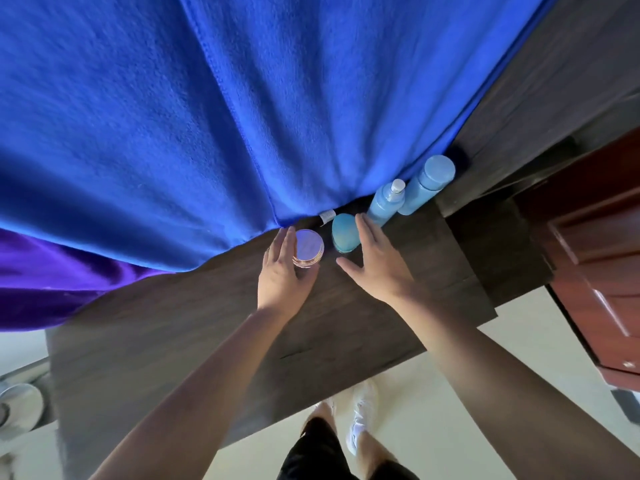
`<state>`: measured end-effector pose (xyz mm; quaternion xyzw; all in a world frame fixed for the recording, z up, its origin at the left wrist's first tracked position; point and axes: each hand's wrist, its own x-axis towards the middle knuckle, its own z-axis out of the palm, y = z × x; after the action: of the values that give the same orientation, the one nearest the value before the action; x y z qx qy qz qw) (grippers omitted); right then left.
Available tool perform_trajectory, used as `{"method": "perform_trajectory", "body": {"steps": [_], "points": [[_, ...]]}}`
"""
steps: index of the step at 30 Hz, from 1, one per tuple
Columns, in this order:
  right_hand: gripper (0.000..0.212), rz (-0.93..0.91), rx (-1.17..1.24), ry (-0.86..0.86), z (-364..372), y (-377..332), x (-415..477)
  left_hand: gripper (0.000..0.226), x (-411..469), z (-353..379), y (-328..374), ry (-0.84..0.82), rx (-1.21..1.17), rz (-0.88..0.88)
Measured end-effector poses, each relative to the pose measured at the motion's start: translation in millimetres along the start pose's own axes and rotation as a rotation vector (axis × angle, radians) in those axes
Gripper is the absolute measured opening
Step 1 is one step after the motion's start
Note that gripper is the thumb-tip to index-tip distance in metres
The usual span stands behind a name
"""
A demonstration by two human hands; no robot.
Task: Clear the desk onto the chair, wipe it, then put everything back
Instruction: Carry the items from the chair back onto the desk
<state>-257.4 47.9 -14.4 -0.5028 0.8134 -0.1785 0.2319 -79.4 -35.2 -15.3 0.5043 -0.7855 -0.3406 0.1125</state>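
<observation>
left hand [282, 271] curls round a round lidded jar [309, 250] standing on the dark desk [207, 323]. right hand [379, 263] flat, fingers spread, just beside a teal oval container [342, 233]. pump bottle [386, 202] and capped bottle [427, 185] stand behind, at the edge of a hanging blue cloth [173, 116].

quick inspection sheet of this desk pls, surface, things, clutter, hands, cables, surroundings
surface: dark wood desk, grain visible
job's things: round jar, teal egg-shaped container, pump bottle and capped bottle, grouped at the back by the blue towel
clutter: small white-capped item, partly hidden behind the container
grippers: left hand grips the round jar; right hand open beside the teal egg-shaped container, contact unclear
cables: nothing seen
surroundings: purple cloth at left, red-brown cabinet at right, pale floor
</observation>
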Motion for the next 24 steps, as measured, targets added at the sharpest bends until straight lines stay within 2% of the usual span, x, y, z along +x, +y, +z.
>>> {"method": "perform_trajectory", "body": {"steps": [3, 6, 9, 14, 19, 24], "points": [[0.078, -0.02, -0.042, 0.064, -14.9, 5.4, -39.1, 0.075, -27.3, -15.9, 9.6, 0.109, 0.072, 0.149], [0.067, -0.057, -0.136, 0.247, -39.5, 22.0, -81.5, 0.075, -48.3, -25.4, 25.2, 0.14, 0.211, 0.306], [0.07, 0.039, -0.21, 0.43, -75.3, 51.2, -118.2, 0.077, -53.1, -23.3, 60.5, 0.135, 0.306, 0.408], [0.074, 0.166, -0.283, 0.655, -140.1, 106.1, -197.7, 0.076, -67.5, 0.0, 164.7, 0.065, 0.402, 0.646], [0.074, 0.366, -0.289, 0.88, -188.2, 157.9, -334.0, 0.074, -146.7, 47.3, 276.6, 0.036, 0.349, 0.872], [0.077, 0.563, -0.316, 0.992, -202.4, 231.3, -517.0, 0.074, -275.8, 135.6, 374.4, -0.139, 0.259, 1.037]]}}
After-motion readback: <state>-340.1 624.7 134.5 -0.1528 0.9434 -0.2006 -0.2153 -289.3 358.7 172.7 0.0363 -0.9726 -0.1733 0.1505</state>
